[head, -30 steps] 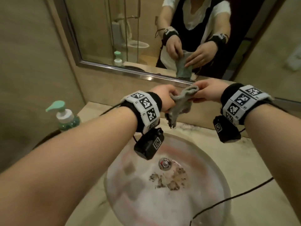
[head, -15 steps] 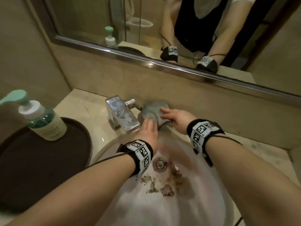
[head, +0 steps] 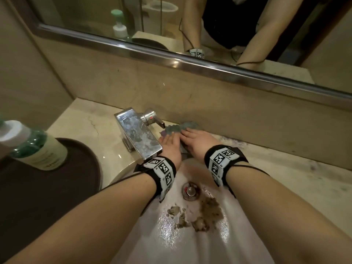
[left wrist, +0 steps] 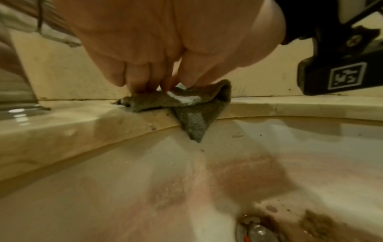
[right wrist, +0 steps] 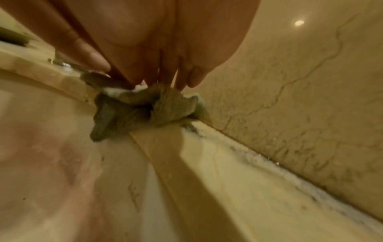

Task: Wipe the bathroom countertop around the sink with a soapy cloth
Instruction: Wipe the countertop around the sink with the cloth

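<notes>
Two flat, spread hands, left hand (head: 170, 147) and right hand (head: 196, 142), press the crumpled grey soapy cloth (head: 178, 127) onto the beige stone countertop (head: 285, 168); wiping looks barely begun, right side streaky.

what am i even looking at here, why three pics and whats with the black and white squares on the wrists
No machine here: a person with bare hands, wearing marker bands and small cameras on both wrists. The big picture comes from a head camera; the other two look along each hand. Both the left hand and right hand press flat, fingers straight, on a grey soapy cloth lying on the countertop behind the sink, one corner hanging over the rim. Left of them is the faucet, then a soap bottle on a dark tray. Brown dirt lies by the drain.
</notes>
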Motion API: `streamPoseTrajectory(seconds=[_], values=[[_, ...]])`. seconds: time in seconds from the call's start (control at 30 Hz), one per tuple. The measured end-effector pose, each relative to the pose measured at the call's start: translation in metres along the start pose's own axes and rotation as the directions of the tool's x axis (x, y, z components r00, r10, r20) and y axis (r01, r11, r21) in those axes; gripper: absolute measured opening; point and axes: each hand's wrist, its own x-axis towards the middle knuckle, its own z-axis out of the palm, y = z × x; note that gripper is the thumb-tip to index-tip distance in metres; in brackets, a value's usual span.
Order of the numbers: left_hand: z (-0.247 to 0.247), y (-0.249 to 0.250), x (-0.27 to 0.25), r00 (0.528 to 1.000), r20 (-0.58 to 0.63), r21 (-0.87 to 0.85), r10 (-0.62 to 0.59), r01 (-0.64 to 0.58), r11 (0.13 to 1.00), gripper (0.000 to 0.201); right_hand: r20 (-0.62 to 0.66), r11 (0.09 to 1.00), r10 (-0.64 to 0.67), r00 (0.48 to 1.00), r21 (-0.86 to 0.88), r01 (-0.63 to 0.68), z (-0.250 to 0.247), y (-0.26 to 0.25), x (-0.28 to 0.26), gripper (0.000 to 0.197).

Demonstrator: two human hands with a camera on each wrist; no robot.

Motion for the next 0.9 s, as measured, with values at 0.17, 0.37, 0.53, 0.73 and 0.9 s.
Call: streamPoseTrajectory(seconds=[0.17,0.37,0.53,0.73,0.9], values=[[0.001,-0.001,0.007,0.997,0.074,0.142,-0.019,0.008,0.99,0.07,0.106,0.998,0.023,0.994,0.056,-0.029,0.006,0.008,0.021,0.065],[0.004,-0.001,0.013,0.995,0.091,0.152,-0.045,0.031,0.988,0.066,0.04,0.988,0.022,0.999,0.152,-0.028,0.01,0.013,0.028,0.052],[0.009,0.002,0.02,0.997,0.072,0.158,-0.036,0.024,0.987,0.068,0.015,0.977,0.07,0.997,0.199,-0.071,0.016,0.016,0.023,0.05],[0.01,0.002,0.024,0.999,0.038,0.163,0.009,-0.015,0.987,0.066,-0.002,0.964,0.105,0.995,0.244,-0.101,0.019,0.021,0.021,0.051],[0.009,0.003,0.026,0.997,0.008,0.117,0.08,-0.081,0.99,0.067,0.0,0.954,0.155,0.988,0.259,-0.15,0.021,0.025,0.013,0.051]])
